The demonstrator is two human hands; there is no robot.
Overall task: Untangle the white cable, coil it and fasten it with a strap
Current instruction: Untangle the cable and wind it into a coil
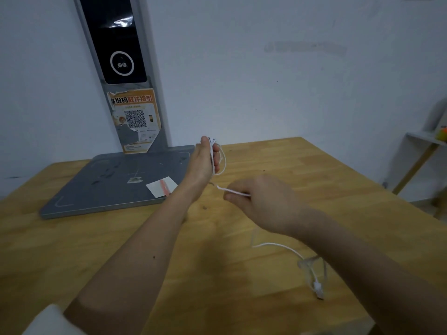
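Note:
The white cable point(223, 163) is looped several times around my left hand point(205, 160), which is raised above the table with its fingers curled round the loops. From there a short run of cable goes down to my right hand point(256, 199), whose fingers pinch it. The cable's loose tail point(280, 246) trails out from under my right forearm across the wooden table point(145, 250) and ends in a white plug point(318, 290) near the front right. A clear strap-like piece point(307, 264) lies by the tail; I cannot tell what it is.
A grey scanner stand with a flat base plate point(101, 187) stands at the table's back left, its post bearing an orange QR sticker point(135, 117). A white paper slip with a pink strip point(162, 186) lies on the plate. A white shelf point(420, 151) is at the right.

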